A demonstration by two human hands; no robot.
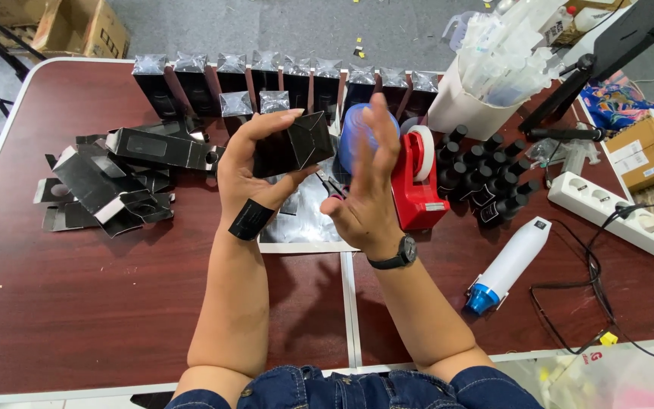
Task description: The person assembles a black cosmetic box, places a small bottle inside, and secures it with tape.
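Black carton [293, 144], half folded, sits in my left hand [255, 163] just above the middle of the table. I cannot see its far face, and my fingers cover part of its near side. The thumb presses it from below at 6 o'clock, while the other fingers [270, 121] curl over its top edge, closed firmly around it.

My right hand [365, 178] stands at 3 o'clock from the carton, palm turned toward it, fingers straight and spread flat, gripping nothing. Whether the fingertips touch the carton's open end I cannot tell. Behind that palm a blue round thing [357, 132] is mostly hidden, so I cannot make out what it is.

At 3 o'clock of the right hand stands a red tape dispenser [415, 185]. A cluster of small black bottles [486, 178] lies further toward 3 o'clock. A row of wrapped black boxes [266, 76] runs along the far edge at 12 o'clock, and flat unfolded cartons [107, 185] lie piled at 9 o'clock. A white heat gun [509, 261] rests at 4 o'clock, with its cord cut off by the frame.
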